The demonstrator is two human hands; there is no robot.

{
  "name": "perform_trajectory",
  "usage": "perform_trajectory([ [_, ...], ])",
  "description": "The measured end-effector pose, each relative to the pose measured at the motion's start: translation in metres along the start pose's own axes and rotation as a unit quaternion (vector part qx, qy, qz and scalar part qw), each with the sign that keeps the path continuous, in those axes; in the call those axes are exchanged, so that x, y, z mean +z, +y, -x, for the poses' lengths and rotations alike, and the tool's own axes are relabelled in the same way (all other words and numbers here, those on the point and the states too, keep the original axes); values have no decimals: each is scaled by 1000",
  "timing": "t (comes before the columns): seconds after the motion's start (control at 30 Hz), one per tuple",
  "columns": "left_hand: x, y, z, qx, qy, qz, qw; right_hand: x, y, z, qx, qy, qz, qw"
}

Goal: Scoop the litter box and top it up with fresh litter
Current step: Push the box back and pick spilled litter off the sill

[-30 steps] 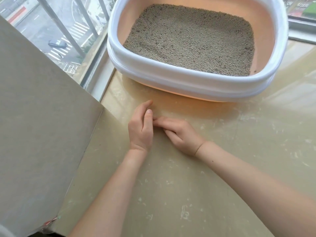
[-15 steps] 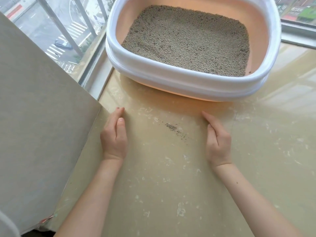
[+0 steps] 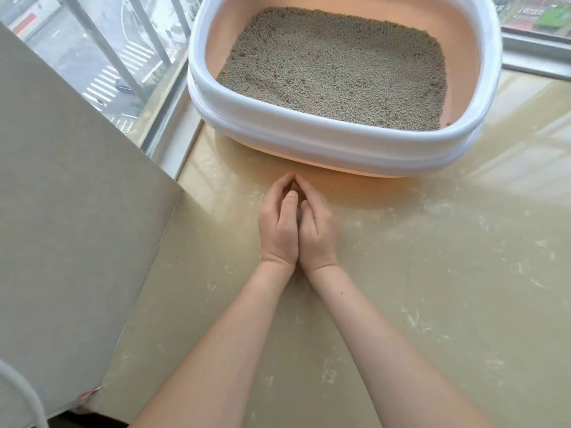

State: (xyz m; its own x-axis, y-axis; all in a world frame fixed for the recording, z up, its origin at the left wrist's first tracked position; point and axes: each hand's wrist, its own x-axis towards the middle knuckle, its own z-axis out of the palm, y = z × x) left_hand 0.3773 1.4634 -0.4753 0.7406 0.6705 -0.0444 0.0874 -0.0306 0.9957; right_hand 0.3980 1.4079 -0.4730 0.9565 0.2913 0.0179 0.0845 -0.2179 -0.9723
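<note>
At the far left a grey panel point(image 3: 71, 211) stands upright, its right edge meeting the glossy beige floor point(image 3: 432, 304). Behind it, through a window with slanted white bars point(image 3: 102, 47), a street with zebra crossings lies far below.

The left forearm comes up from the bottom edge and angles toward the middle of the floor. The left hand point(image 3: 278, 223) stands on its little-finger edge on the floor, back of the hand turned left, thumb lying along the top. Its fingers point(image 3: 282, 183) are together and bent gently inward in a cupped shape. The right hand point(image 3: 318, 230) mirrors it, on edge with its back turned right, and the right forearm runs off to the lower right. The two hands touch at the heels and at the fingertips, forming a closed cup on the floor; what lies inside the cup cannot be seen, and neither hand grips anything visible.

Just beyond the fingertips, apart from them, sits the litter box point(image 3: 309, 140): a white rim over a peach-coloured tray, standing on the floor against the window. Grey-brown litter point(image 3: 336, 66) covers its bottom in a fairly even layer. At the top right, signs on buildings outside are too blurred to read. The floor shows pale scuffs and smears.
</note>
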Motion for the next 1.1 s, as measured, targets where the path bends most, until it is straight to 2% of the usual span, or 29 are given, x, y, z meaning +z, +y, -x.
perform_trajectory([
  [0.07,3,6,2,-31,-6,36,999,-2,-4,0,21,14,-34,999],
  [0.17,1,17,8,-58,-3,73,996,-15,-13,-1,98,48,-123,986],
  [0.23,4,29,19,-42,-17,97,994,-21,-24,-6,141,54,-217,964],
  [0.33,21,46,43,22,-109,125,986,-28,-41,-4,189,18,-359,914],
  [0.4,26,43,41,32,-126,91,987,-33,-49,4,189,-30,-373,908],
  [0.5,21,33,24,31,-75,-5,997,-38,-55,15,181,-87,-376,904],
  [0.6,23,34,22,82,-57,-88,991,-38,-59,11,169,-79,-383,905],
  [0.73,14,33,8,170,-37,-190,966,-46,-60,4,168,-66,-393,902],
  [0.8,3,31,-5,159,-19,-219,963,-56,-59,4,137,-57,-367,918],
  [0.9,-20,33,-6,66,-14,-191,979,-74,-42,6,133,3,-350,927],
  [0.93,-28,32,-3,55,-21,-221,974,-78,-35,10,153,21,-360,920],
  [1.0,-44,25,5,65,-58,-327,941,-79,-24,20,211,44,-403,890],
  [1.1,-54,14,19,50,-151,-417,895,-79,-19,36,298,70,-526,794],
])
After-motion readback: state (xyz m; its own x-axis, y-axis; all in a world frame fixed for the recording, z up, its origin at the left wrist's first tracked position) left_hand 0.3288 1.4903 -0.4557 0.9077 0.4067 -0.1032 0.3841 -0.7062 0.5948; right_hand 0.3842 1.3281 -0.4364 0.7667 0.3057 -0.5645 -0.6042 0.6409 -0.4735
